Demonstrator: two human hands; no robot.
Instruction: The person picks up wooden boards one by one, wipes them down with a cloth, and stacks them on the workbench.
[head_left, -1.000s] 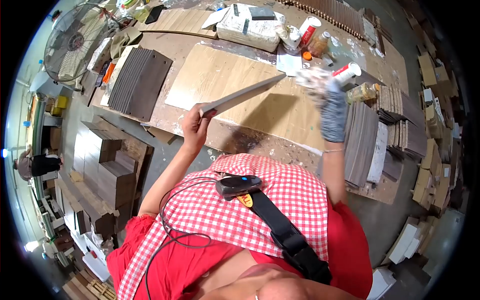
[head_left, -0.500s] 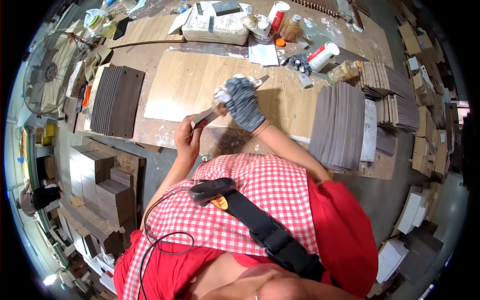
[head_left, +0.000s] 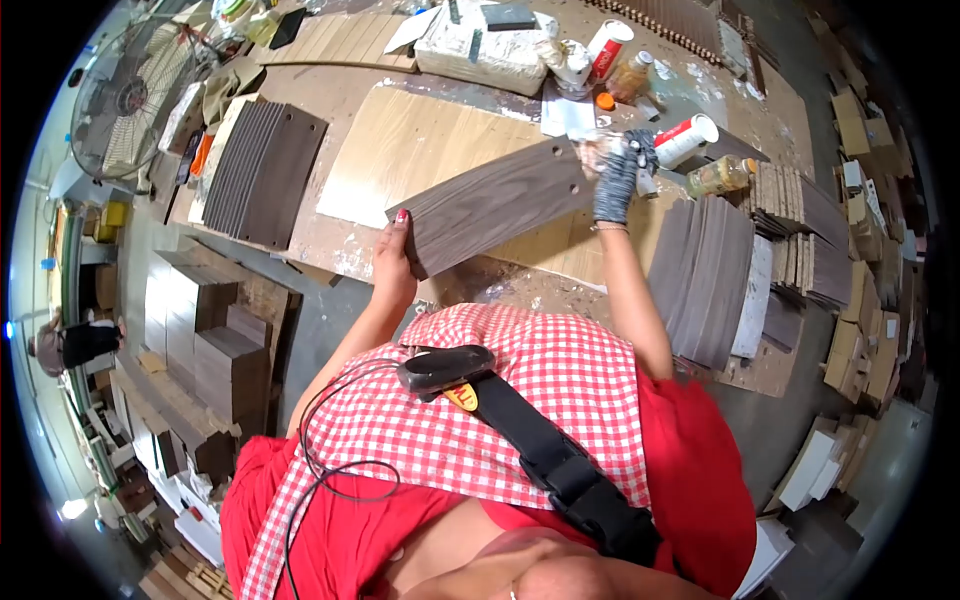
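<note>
A dark wood-grain board (head_left: 490, 210) with two holes near its right end is tilted above the pale wooden sheet (head_left: 400, 140). My bare left hand (head_left: 395, 262) grips its left end, thumb on the upper face. At the board's right end is my right hand (head_left: 614, 185) in a grey striped glove, its fingers closed round a whitish, crumpled cloth (head_left: 592, 155). The cloth is against or right beside the board's end. A dark glove lies just behind my right hand, near a red and white can (head_left: 686, 141).
Dark boards stand in a stack (head_left: 265, 172) at the left and another (head_left: 702, 280) at the right. A glass jar (head_left: 722, 176), an orange cap (head_left: 605, 101) and a wrapped block (head_left: 480, 55) are on the table. A fan (head_left: 132, 95) stands at the far left.
The board has turned from edge-on to show its broad face. My right hand has moved with the cloth from near my left hand to the board's right end.
</note>
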